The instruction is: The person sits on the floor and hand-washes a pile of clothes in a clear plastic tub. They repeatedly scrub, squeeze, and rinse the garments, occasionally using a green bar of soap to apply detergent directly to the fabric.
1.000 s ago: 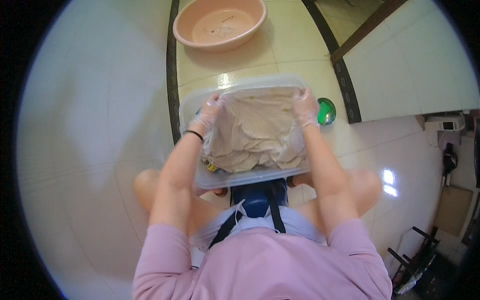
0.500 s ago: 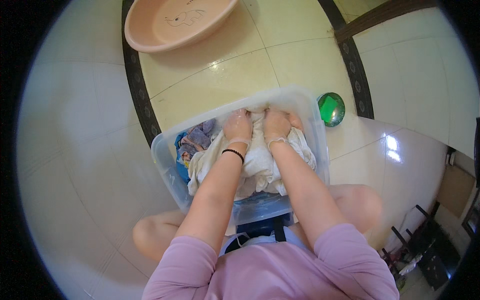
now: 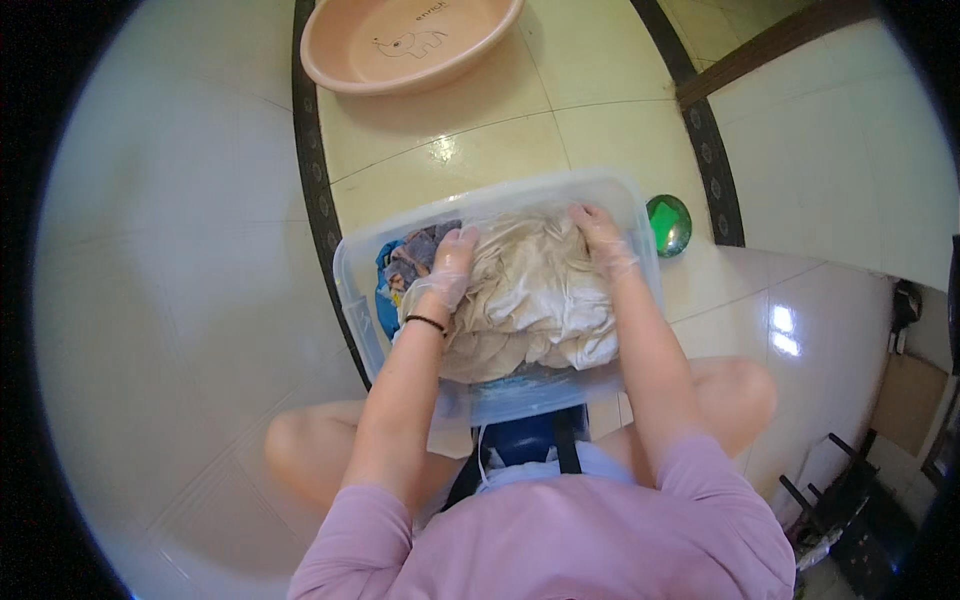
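Observation:
A wet cream-white cloth [image 3: 535, 285] lies spread and crumpled across a clear plastic tub [image 3: 530, 400]. My left hand [image 3: 452, 267], in a thin see-through glove, grips the cloth's left edge, its fingertips partly hidden by the fabric. At the far right corner of the cloth, my right hand [image 3: 602, 238], gloved the same way, has its fingers closed on the fabric. Left of my left hand, a bundle of grey-purple patterned fabric [image 3: 415, 255] and a blue piece [image 3: 386, 290] are tucked against the tub's wall.
A peach-coloured basin [image 3: 430, 72] with an elephant drawing stands on the tiles beyond the tub. Just right of the tub sits a round container with green contents [image 3: 668, 225]. A dark-framed piece of furniture [image 3: 850, 500] is at the lower right. My bent legs flank the tub.
My hands have moved apart from the middle of the cloth to its two sides. The cloth, bunched between them before, now lies wider and flatter. The view has shifted slightly.

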`<state>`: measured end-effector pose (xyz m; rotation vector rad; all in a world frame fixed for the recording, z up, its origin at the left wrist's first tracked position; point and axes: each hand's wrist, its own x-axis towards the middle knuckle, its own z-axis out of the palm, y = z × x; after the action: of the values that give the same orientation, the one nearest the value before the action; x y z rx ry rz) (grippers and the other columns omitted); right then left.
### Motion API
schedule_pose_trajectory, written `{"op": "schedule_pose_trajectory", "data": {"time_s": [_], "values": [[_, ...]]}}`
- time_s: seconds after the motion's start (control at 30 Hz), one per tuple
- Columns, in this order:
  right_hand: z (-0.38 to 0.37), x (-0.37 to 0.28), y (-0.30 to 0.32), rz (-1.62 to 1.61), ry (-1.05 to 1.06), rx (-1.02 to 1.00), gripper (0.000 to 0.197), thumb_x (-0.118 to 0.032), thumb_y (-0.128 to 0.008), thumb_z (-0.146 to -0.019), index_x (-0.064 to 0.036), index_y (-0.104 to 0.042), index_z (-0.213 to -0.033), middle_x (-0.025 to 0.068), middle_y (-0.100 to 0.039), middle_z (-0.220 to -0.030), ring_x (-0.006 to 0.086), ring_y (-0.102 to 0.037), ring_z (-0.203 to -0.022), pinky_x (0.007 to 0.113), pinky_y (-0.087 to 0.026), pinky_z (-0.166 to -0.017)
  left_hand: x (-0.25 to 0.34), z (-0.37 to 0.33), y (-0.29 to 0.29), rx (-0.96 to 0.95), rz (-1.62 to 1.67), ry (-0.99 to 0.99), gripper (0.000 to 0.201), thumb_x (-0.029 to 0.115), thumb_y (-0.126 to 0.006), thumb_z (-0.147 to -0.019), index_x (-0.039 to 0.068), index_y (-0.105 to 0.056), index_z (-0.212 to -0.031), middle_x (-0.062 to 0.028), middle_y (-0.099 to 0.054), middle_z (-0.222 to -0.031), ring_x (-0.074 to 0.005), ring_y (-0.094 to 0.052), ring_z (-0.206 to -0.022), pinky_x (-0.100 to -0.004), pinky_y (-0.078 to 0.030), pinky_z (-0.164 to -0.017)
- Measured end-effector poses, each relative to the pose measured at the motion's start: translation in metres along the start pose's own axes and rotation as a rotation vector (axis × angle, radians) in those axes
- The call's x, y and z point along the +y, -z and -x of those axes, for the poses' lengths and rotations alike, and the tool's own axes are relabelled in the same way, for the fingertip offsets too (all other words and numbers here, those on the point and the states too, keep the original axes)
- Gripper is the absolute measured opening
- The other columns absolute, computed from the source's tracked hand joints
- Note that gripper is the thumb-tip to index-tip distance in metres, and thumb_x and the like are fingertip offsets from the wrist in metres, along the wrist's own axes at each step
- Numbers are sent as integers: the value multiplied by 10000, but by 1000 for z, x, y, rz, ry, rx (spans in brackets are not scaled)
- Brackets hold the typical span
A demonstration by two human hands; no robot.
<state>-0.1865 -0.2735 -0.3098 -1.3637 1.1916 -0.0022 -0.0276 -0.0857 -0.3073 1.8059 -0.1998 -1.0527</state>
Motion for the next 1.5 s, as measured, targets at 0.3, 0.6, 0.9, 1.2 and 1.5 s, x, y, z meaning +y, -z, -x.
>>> {"op": "schedule_pose_trajectory", "data": {"time_s": [0.3, 0.6, 0.9, 1.2, 1.5], "values": [[90, -44, 28, 167, 237, -177, 385, -127, -722, -633, -2, -575, -966, 62, -613, -777, 208, -588, -738, 303, -473, -711, 66, 127, 41, -144, 26, -159, 343, 250, -586, -824, -22, -583, -1032, -53, -619, -910, -127, -572, -799, -242, -448, -748], [174, -61, -35, -44, 887, 232, 353, -178, -585, -787, -38, -524, -1106, 170, -571, -1005, 277, -566, -925, 349, -464, -809, 102, 174, -27, -338, 1225, 225, 602, 509, -513, -829, 21, -500, -1181, -157, -528, -1180, -286, -516, -1073, -381, -407, -938], [196, 4, -61, 193, 303, 242, 386, -378, -445, -863, -24, -592, -908, 244, -598, -853, 425, -567, -827, 462, -459, -709, 25, 215, -76, -3, 596, 252, 464, 364, -464, -899, 32, -472, -1223, -109, -522, -1172, -241, -479, -1062, -335, -370, -930], [239, -21, -91, 233, 625, 255, 350, -367, -495, -842, -38, -614, -843, 224, -610, -764, 394, -586, -778, 465, -461, -696, 19, 190, -26, -322, 805, 93, 321, 339, -471, -896, 60, -530, -1043, -67, -571, -991, -197, -535, -905, -321, -445, -795], [146, -15, -17, -298, 463, 178, 456, -420, -470, -886, -3, -640, -950, 186, -617, -917, 314, -570, -871, 341, -427, -801, -1, 164, 22, -5, 247, -34, 492, 428, -382, -930, 2, -527, -1132, -81, -593, -1048, -184, -554, -943, -295, -434, -843]]}}
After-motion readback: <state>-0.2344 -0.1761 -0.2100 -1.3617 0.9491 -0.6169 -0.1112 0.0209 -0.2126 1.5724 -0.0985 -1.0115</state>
